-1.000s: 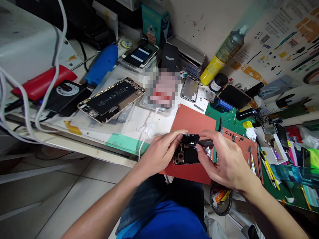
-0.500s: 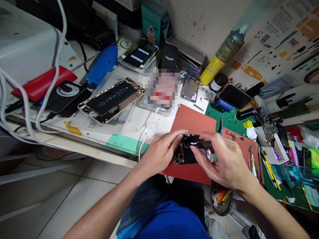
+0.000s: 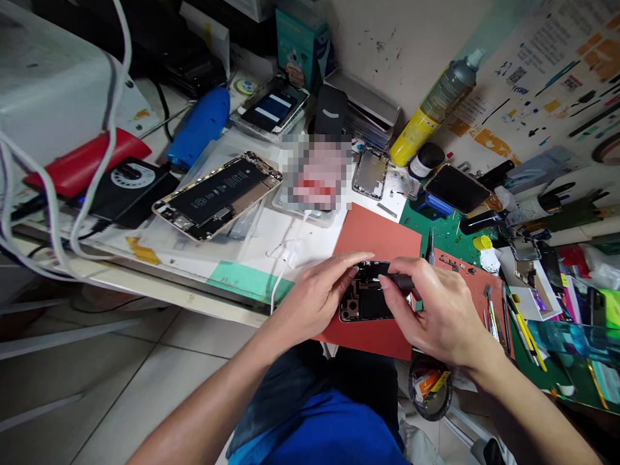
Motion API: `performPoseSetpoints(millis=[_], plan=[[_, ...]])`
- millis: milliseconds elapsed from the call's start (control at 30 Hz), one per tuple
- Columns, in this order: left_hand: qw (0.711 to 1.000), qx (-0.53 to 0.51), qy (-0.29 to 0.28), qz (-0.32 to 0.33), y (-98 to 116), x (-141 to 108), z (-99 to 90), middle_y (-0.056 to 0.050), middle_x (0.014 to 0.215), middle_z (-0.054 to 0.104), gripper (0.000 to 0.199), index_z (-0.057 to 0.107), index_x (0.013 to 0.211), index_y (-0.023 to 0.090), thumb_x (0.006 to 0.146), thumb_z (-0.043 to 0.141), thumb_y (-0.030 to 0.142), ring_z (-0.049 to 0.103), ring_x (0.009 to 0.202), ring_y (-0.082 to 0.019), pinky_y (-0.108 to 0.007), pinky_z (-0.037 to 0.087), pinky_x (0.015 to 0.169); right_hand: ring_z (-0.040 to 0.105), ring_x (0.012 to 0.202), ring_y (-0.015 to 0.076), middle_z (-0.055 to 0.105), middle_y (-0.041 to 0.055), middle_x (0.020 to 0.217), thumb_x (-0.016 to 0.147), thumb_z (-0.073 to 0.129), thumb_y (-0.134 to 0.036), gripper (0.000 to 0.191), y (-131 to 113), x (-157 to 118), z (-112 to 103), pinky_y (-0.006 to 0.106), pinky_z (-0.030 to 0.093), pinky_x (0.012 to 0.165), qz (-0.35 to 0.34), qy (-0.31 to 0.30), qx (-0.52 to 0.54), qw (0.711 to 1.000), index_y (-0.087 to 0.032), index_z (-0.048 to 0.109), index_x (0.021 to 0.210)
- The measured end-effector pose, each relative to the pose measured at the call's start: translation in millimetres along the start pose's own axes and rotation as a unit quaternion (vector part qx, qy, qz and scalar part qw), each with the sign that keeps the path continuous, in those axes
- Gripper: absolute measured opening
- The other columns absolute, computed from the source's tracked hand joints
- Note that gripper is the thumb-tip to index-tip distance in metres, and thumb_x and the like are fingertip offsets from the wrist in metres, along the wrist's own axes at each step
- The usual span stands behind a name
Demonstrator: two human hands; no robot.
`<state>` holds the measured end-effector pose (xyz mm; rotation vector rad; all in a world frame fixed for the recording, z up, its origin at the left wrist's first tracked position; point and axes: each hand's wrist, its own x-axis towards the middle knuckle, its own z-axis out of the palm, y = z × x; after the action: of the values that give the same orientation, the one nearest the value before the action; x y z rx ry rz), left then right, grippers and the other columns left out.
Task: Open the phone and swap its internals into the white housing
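An opened phone [image 3: 372,302] lies on the red mat [image 3: 382,227] with its internal parts showing. My left hand [image 3: 317,294] grips its left end, the thumb and fingers pressed at the upper left corner. Between the thumb and fingers of my right hand [image 3: 431,303] is a slim dark pointed tool [image 3: 403,281], its tip over the upper part of the phone's insides. That hand covers the phone's right end. I cannot make out exactly what the tip touches.
Another opened phone [image 3: 217,197] lies on the table to the left. Tweezers [image 3: 431,245] and small parts [image 3: 453,263] lie right of my hands, near pen-like tools [image 3: 527,332]. A yellow spray can [image 3: 414,135] stands behind. A white cable [image 3: 289,258] runs over the table's front edge.
The tool and my right fingertips have shifted slightly right and up over the phone. My left hand keeps its hold, its thumb a little lower on the edge.
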<state>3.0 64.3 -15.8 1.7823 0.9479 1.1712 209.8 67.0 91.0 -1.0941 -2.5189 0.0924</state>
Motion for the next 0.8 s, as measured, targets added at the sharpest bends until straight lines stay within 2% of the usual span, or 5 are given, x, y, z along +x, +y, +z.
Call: performPoseSetpoints(millis=[167,500,600,700,800], plan=[[0.999,-0.002,0.004,0.044,-5,0,1.0,-0.003,0.147,0.072,0.038,0.064,0.141,0.029,0.112,0.046,0.012,0.069,0.135,-0.017,-0.036,0.055,0.117,0.074,0.071,0.0190,0.076,0.0051,0.090,0.106,0.058,-0.020,0.012,0,-2,1,0.032,0.056,0.063,-0.001,0.008,-0.001,1.000,-0.018,0.057,0.118],[0.998,0.005,0.001,0.055,-4,-1,-0.8,-0.009,0.144,0.072,0.030,0.068,0.127,0.023,0.111,0.048,0.009,0.070,0.132,-0.018,-0.038,0.058,0.112,0.080,0.078,0.0204,0.079,0.0087,0.101,0.105,0.060,-0.022,0.023,1,-7,6,0.032,0.062,0.068,0.013,0.016,0.014,1.000,-0.016,0.057,0.128],[0.998,0.017,-0.001,0.057,-2,-1,-1.7,-0.009,0.146,0.071,0.029,0.068,0.127,0.023,0.111,0.049,0.009,0.070,0.132,-0.018,-0.037,0.058,0.111,0.080,0.078,0.0183,0.080,0.0071,0.104,0.106,0.062,-0.020,0.019,0,-12,6,0.029,0.064,0.070,0.028,0.044,0.015,0.999,-0.018,0.058,0.125],[0.998,0.027,0.002,0.060,-1,0,-1.9,-0.009,0.145,0.072,0.026,0.069,0.125,0.023,0.111,0.052,0.011,0.071,0.131,-0.018,-0.037,0.058,0.110,0.079,0.074,0.0157,0.079,0.0029,0.097,0.104,0.066,-0.019,0.017,0,-21,4,0.025,0.063,0.066,0.101,0.094,0.034,0.990,-0.021,0.061,0.120],[0.998,0.033,0.005,0.056,0,0,-1.5,-0.007,0.143,0.073,0.022,0.071,0.122,0.024,0.110,0.056,0.014,0.072,0.130,-0.018,-0.036,0.058,0.109,0.075,0.066,0.0137,0.075,-0.0004,0.090,0.100,0.076,-0.026,0.020,2,-35,4,0.023,0.060,0.058,0.247,0.186,0.120,0.943,-0.023,0.065,0.116]])
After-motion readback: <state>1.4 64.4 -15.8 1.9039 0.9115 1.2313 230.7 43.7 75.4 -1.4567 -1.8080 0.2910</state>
